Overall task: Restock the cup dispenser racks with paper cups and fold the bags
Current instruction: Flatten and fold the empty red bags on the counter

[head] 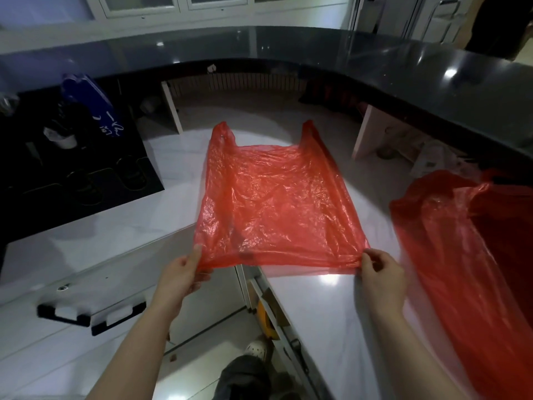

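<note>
**Red bag stretched flat between two hands**

The left hand point(184, 274) and right hand point(380, 275) are each pinching a bottom corner of the red bag point(274, 203), which is spreading up the frame's centre over the white counter point(317, 313), handles pointing away.

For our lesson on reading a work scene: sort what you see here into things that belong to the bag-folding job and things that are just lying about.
Belongs to the job:
flat red bag
left hand and right hand pinching its near corners
crumpled red bag, on the right

Just lying about:
blue bag
black handles
black counter
</note>
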### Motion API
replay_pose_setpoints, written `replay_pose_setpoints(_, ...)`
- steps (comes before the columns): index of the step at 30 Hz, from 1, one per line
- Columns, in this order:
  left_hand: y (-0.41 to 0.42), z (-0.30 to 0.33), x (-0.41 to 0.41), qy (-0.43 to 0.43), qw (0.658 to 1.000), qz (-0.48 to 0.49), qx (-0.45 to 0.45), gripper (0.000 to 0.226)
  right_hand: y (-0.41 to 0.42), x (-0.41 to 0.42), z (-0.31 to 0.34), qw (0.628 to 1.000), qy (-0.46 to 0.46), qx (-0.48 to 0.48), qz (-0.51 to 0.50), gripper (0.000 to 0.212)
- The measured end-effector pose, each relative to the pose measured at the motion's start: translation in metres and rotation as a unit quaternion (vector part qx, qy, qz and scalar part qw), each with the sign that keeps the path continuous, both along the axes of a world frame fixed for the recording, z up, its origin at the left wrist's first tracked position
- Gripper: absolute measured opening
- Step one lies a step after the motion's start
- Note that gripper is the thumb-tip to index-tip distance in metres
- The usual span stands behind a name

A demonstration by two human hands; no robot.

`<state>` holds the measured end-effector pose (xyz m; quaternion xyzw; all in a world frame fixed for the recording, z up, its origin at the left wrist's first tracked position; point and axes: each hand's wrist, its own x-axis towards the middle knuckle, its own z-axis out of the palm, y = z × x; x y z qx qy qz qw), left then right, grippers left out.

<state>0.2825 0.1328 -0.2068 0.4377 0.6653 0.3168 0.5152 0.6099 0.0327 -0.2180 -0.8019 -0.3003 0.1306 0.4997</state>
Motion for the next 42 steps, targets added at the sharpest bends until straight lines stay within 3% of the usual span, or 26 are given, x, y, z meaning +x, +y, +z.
replay_pose_setpoints(4, 0.014, 0.000, -0.001, -0.006, 1.000, 0.003, 0.004, 0.033, 0.002, 0.004, -0.008, 0.999, -0.036, -0.010, -0.006, 0.019)
replay_pose_setpoints(8, 0.019, -0.002, -0.001, -0.013, 0.999, 0.038, -0.007, 0.031, 0.002, -0.002, -0.017, 0.985, -0.165, -0.042, 0.021, 0.026)
replay_pose_setpoints(11, 0.016, -0.001, 0.010, -0.012, 0.999, 0.034, 0.002, 0.030, 0.003, -0.015, -0.020, 0.937, -0.324, -0.111, 0.066, 0.048)
replay_pose_setpoints(13, 0.014, 0.002, 0.020, -0.018, 0.999, 0.027, 0.007, 0.029, 0.007, -0.021, -0.019, 0.892, -0.394, -0.165, 0.150, 0.058)
replay_pose_setpoints(15, 0.011, 0.003, 0.031, -0.033, 0.999, 0.003, -0.005, 0.028, 0.014, -0.020, -0.024, 0.863, -0.390, -0.200, 0.252, 0.064)
replay_pose_setpoints(17, 0.005, 0.002, 0.041, -0.038, 0.996, -0.079, -0.034, 0.030, 0.019, -0.012, -0.027, 0.858, -0.333, -0.244, 0.305, 0.070)
replay_pose_setpoints(20, -0.005, -0.005, 0.044, -0.024, 0.965, -0.253, -0.069, 0.036, 0.028, -0.006, -0.019, 0.857, -0.328, -0.279, 0.285, 0.078)
replay_pose_setpoints(25, 0.001, -0.009, 0.033, -0.033, 0.941, -0.328, -0.073, 0.050, 0.049, -0.049, 0.000, 0.856, -0.314, -0.234, 0.338, 0.077)
replay_pose_setpoints(29, 0.016, -0.012, 0.022, -0.016, 0.951, -0.303, -0.049, 0.034, 0.069, -0.081, -0.009, 0.876, -0.234, -0.266, 0.327, 0.088)
replay_pose_setpoints(32, 0.038, -0.014, 0.010, -0.002, 0.973, -0.231, -0.013, 0.024, 0.072, -0.074, -0.020, 0.854, -0.269, -0.321, 0.308, 0.094)
replay_pose_setpoints(34, 0.054, -0.013, 0.004, 0.002, 0.978, -0.209, 0.005, 0.023, 0.070, -0.061, -0.023, 0.842, -0.290, -0.331, 0.312, 0.092)
replay_pose_setpoints(37, 0.075, -0.009, 0.002, 0.008, 0.977, -0.205, 0.062, 0.021, 0.062, -0.043, -0.017, 0.863, -0.265, -0.329, 0.276, 0.080)
replay_pose_setpoints(39, 0.093, -0.003, 0.002, 0.036, 0.966, -0.214, 0.142, 0.021, 0.055, -0.040, -0.010, 0.880, -0.281, -0.319, 0.213, 0.074)
replay_pose_setpoints(42, 0.132, 0.004, 0.007, 0.129, 0.921, -0.255, 0.266, 0.031, 0.043, -0.053, 0.001, 0.893, -0.296, -0.285, 0.186, 0.068)
